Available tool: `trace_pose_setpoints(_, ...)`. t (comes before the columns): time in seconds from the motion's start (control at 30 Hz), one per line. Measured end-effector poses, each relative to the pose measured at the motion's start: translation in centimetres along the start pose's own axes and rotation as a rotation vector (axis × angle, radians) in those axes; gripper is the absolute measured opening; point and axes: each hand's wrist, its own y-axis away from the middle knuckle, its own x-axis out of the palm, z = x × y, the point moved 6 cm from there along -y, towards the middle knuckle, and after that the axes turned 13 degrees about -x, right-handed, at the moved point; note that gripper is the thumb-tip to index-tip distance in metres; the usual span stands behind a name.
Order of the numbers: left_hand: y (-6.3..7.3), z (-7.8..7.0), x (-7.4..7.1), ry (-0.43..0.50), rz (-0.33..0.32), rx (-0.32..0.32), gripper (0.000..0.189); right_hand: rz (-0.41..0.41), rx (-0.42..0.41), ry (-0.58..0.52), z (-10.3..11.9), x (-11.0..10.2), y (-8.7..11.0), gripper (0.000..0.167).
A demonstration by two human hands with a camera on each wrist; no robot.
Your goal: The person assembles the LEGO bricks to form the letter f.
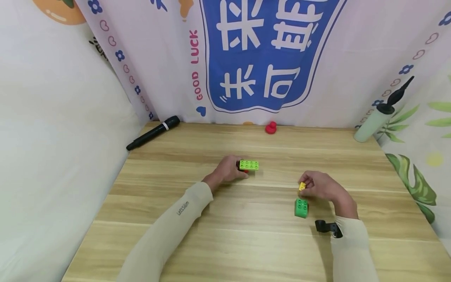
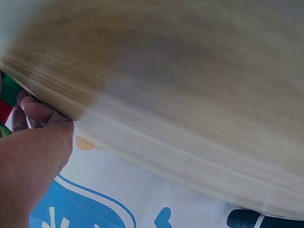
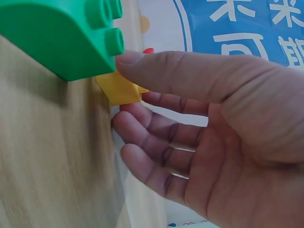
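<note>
Table [image 1: 243, 235]: bears the green brick [image 1: 301, 209], which a brushing knuckle could shift.
Left hand [image 1: 227, 168]: left of the green brick, well apart from the other, gripping the lime-topped stack [image 1: 249, 165].
Right hand [image 1: 322, 186]: just beyond the green brick, pinching the yellow brick [image 1: 302, 187].
Lime-topped stack: left of the green brick; uneven squeezing might loosen layers, though fingers hide most joints.
Yellow brick: beyond the green brick; small, so a slipping thumb might drop it.

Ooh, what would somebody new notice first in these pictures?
Probably the big blue patch with white writing on the cloth behind the table. Next, bright colours: a lime brick topping the stack in the left hand, a yellow brick pinched in the right hand, and a green brick just below that in the head view.
</note>
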Motion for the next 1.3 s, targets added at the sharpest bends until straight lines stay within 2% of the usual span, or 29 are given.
trace_pose_setpoints(0.3,0.0,-0.2,-0.4,-0.014,0.0,0.001,0.046,-0.071,-0.003,0.034,0.0,-0.2,-0.8,0.024)
trace_pose_setpoints(0.57,0.0,-0.2,-0.5,-0.029,-0.012,0.016,0.048,-0.171,-0.021,0.078,0.5,-1.0,-1.8,0.028)
trace_pose_setpoints(0.73,-0.1,-0.1,-0.4,-0.019,-0.011,0.016,0.045,-0.247,-0.057,0.082,1.5,-1.8,-2.2,0.037)
trace_pose_setpoints(0.9,-0.2,0.1,-0.2,-0.022,-0.007,0.006,0.042,-0.334,-0.137,0.112,3.2,-2.3,-3.0,0.034)
trace_pose_setpoints(1.1,0.0,0.0,-0.1,-0.021,0.002,0.009,0.037,-0.412,-0.217,0.078,5.4,-2.0,-5.2,0.03)
trace_pose_setpoints(1.3,0.2,0.0,-0.1,-0.007,-0.002,0.021,0.035,-0.379,-0.238,-0.027,7.2,-0.2,-8.3,0.033)
